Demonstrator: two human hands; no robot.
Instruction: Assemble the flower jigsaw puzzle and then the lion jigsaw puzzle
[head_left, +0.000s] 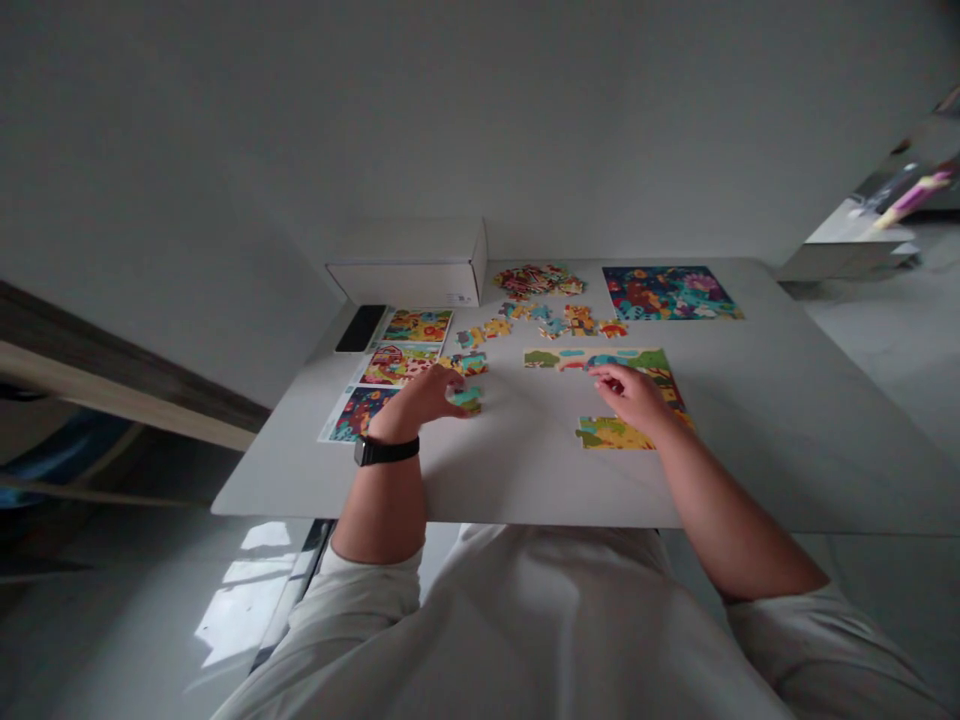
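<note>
On the white table (787, 420) my left hand (427, 398), a black watch on its wrist, rests with fingers curled on a small teal puzzle piece (468, 399). My right hand (634, 395) lies over a partly built puzzle (600, 358), fingers pinched on something small that I cannot make out. The puzzle's top strip and a yellow-green lower corner (609, 434) show around that hand. Loose pieces (540, 322) lie scattered between the two hands and farther back.
A finished dark-blue puzzle (669, 292) and a heap of pieces (536, 280) lie at the far side. A white box (409, 265) and a black phone (361, 327) sit far left. Three picture cards (399, 364) line the left edge.
</note>
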